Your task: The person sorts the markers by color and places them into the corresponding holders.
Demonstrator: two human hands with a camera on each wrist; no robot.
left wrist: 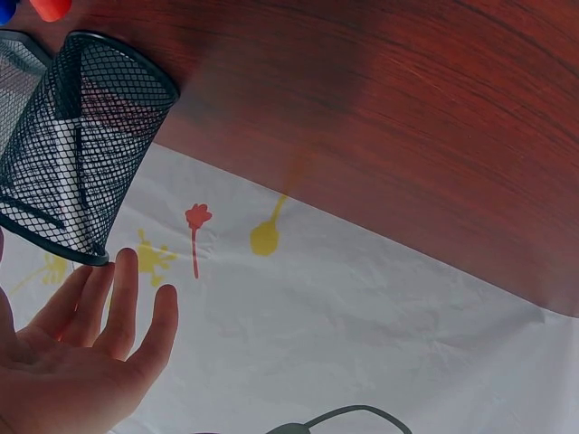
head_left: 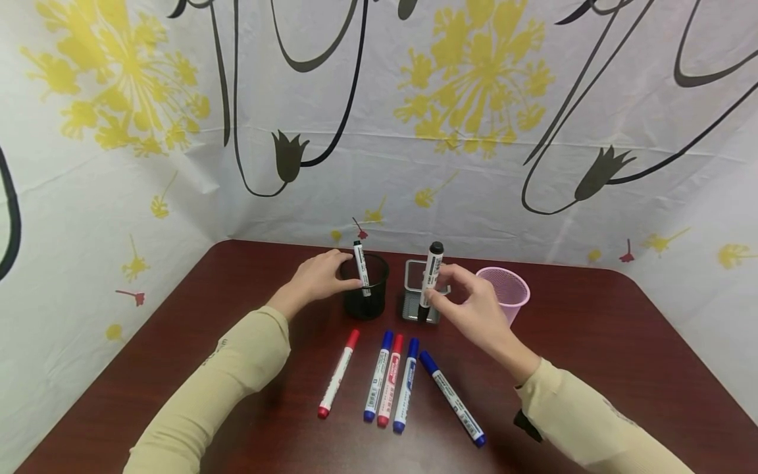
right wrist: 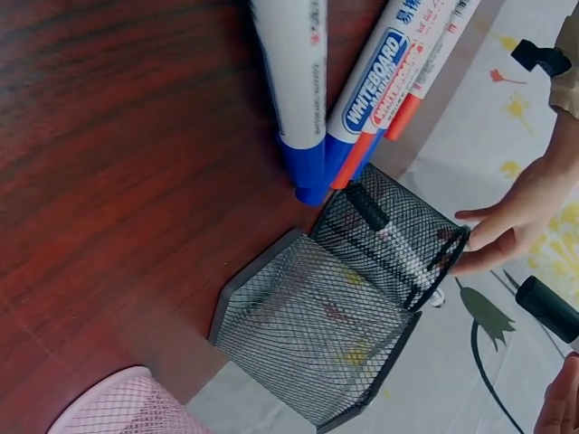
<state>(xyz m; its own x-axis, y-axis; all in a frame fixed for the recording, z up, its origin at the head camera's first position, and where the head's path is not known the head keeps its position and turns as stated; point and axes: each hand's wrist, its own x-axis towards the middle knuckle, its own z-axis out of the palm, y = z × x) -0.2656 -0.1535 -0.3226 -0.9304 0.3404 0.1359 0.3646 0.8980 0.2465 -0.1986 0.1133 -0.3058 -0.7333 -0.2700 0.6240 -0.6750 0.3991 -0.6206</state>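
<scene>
In the head view my left hand [head_left: 324, 275] is at the rim of the black round mesh pen cup [head_left: 355, 307], thumb in front and fingers behind. The left wrist view shows those fingers [left wrist: 121, 294] loosely extended, fingertips right at the rim. One black-capped whiteboard marker [head_left: 362, 266] leans inside this cup. My right hand [head_left: 474, 304] pinches another black whiteboard marker [head_left: 432, 273] between thumb and fingers, nearly upright. It overlaps the angular dark mesh pen holder [head_left: 413, 266] in the head view; the right wrist view shows that holder beside the round cup.
A pink mesh cup [head_left: 503, 280] stands right of the angular holder, partly behind my right hand. Nearer me lie a red marker [head_left: 338, 375], a second red marker [head_left: 389, 382] between two blue ones, and a slanted blue marker [head_left: 453, 398]. Patterned cloth [head_left: 379, 178] hangs behind the table.
</scene>
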